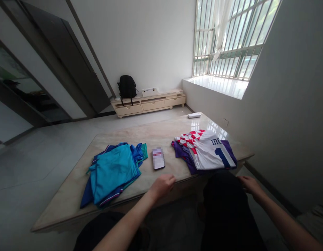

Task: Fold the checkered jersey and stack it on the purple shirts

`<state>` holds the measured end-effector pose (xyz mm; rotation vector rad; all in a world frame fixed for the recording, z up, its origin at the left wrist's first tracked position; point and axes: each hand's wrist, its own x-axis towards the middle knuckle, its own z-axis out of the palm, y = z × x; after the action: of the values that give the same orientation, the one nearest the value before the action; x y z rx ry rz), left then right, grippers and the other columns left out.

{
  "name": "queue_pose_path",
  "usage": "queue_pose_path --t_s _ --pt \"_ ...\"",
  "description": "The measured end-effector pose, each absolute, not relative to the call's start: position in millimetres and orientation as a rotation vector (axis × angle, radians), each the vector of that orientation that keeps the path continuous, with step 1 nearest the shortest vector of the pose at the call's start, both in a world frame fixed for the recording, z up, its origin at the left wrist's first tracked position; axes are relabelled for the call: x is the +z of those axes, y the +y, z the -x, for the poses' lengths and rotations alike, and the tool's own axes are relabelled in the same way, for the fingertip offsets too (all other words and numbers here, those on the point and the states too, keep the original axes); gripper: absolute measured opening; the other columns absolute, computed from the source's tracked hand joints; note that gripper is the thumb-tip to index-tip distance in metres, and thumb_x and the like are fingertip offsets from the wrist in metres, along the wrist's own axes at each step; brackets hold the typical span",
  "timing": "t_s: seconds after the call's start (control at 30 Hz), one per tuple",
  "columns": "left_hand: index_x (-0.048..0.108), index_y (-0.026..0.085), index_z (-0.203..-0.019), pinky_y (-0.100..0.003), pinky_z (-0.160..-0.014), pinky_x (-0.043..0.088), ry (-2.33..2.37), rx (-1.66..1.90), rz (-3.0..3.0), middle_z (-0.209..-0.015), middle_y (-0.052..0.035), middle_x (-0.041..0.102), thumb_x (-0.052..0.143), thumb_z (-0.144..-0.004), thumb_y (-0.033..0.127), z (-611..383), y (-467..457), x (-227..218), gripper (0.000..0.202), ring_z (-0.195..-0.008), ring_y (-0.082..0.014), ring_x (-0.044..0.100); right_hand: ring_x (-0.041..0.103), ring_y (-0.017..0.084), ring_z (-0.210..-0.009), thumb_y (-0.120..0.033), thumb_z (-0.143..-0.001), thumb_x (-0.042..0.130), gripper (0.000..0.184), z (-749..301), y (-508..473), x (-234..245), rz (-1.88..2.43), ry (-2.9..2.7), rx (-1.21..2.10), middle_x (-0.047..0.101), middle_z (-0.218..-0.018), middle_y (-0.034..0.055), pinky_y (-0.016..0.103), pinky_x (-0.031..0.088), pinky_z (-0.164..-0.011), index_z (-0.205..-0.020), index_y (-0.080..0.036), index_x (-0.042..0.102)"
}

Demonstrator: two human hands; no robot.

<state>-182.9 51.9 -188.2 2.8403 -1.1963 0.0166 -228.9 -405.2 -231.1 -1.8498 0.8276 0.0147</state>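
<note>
My left hand [163, 184] rests on the front edge of the marble table [161, 134], fingers curled over the rim, just below a phone [158, 158] lying flat. My right hand [249, 184] lies lower at the right, fingers stretched out loosely beside my black-trousered knee [224, 198], under the table's right corner. A stack of blue and teal shirts [113, 174] sits left of the phone. On its right is a pile of jerseys [207, 151]: a white one with a blue number on top, red-and-white checks and purple beneath.
A small white remote-like object [194, 115] lies at the table's far edge. Beyond, a low cream cabinet [149, 103] carries a black backpack [127, 87] and a white box. A barred window [229, 38] and its sill are at the right; a dark door stands left.
</note>
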Motion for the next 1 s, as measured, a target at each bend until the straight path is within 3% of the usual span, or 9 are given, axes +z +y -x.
queue_pose_path --t_s 0.13,0.27,0.37,0.47,0.57,0.73,0.83,1.0 --pt "0.067 0.018 -0.119 -0.042 -0.099 0.049 -0.470 0.146 -3.065 -0.127 -0.0151 0.065 0.045 -0.097 0.015 156 170 -166 0.031 -0.117 -0.0291 0.061 0.060 0.021 -0.058 -0.052 -0.069 0.059 0.042 201 -392 -208 1.984 0.708 -0.014 0.065 -0.063 0.0067 0.031 0.045 -0.054 -0.084 -0.015 0.071" --pt "0.062 0.009 -0.129 -0.059 -0.103 0.044 0.226 0.222 -3.065 -0.144 -0.0274 0.053 0.051 -0.093 0.030 158 266 -164 0.043 -0.131 -0.0443 0.051 0.060 0.022 -0.065 -0.057 -0.075 0.058 0.042 182 -354 -183 2.209 0.475 -0.067 0.068 -0.067 0.0053 0.032 0.039 -0.059 -0.087 -0.018 0.073" --pt "0.062 0.008 -0.130 -0.054 -0.107 0.045 0.380 0.167 -2.957 -0.141 -0.0270 0.058 0.052 -0.092 0.043 173 303 -179 0.052 -0.131 -0.0417 0.054 0.064 0.025 -0.074 -0.054 -0.080 0.059 0.034 182 -320 -174 2.379 0.331 -0.091 0.072 -0.077 0.0058 0.032 0.035 -0.061 -0.087 -0.023 0.073" --pt "0.064 0.014 -0.127 -0.043 -0.115 0.041 0.322 0.137 -2.858 -0.143 -0.0187 0.060 0.051 -0.092 0.051 186 315 -194 0.052 -0.137 -0.0326 0.053 0.066 0.026 -0.075 -0.051 -0.089 0.055 0.030 190 -293 -172 2.686 0.218 -0.101 0.075 -0.085 0.0061 0.032 0.030 -0.060 -0.093 -0.026 0.071" --pt "0.066 0.020 -0.121 -0.039 -0.116 0.040 0.237 0.134 -2.772 -0.142 -0.0128 0.063 0.060 -0.085 0.055 193 320 -198 0.050 -0.137 -0.0289 0.055 0.069 0.026 -0.077 -0.047 -0.096 0.048 0.030 195 -276 -169 2.880 0.069 -0.081 0.076 -0.087 0.0056 0.032 0.030 -0.060 -0.096 -0.026 0.068" --pt "0.067 0.023 -0.095 -0.037 -0.108 0.047 0.144 0.123 -2.650 -0.132 -0.0089 0.069 0.075 -0.071 0.048 199 325 -193 0.036 -0.127 -0.0290 0.063 0.070 0.026 -0.080 -0.044 -0.099 0.044 0.030 199 -253 -166 2.910 -0.122 0.028 0.075 -0.085 0.0077 0.031 0.029 -0.061 -0.094 -0.024 0.067" --pt "0.062 0.023 -0.080 -0.037 -0.108 0.047 0.141 0.147 -2.606 -0.125 -0.0090 0.072 0.070 -0.075 0.043 200 324 -190 0.022 -0.124 -0.0287 0.064 0.071 0.025 -0.084 -0.042 -0.100 0.042 0.030 211 -239 -171 2.864 -0.246 0.096 0.076 -0.088 0.0058 0.030 0.033 -0.064 -0.098 -0.025 0.067" --pt "0.060 0.022 -0.077 -0.037 -0.104 0.049 0.216 0.265 -2.568 -0.122 -0.0102 0.073 0.064 -0.079 0.039 202 320 -186 0.018 -0.116 -0.0278 0.067 0.072 0.023 -0.086 -0.034 -0.096 0.050 0.022 234 -220 -189 2.736 -0.482 0.280 0.076 -0.090 0.0037 0.028 0.039 -0.070 -0.094 -0.025 0.070"
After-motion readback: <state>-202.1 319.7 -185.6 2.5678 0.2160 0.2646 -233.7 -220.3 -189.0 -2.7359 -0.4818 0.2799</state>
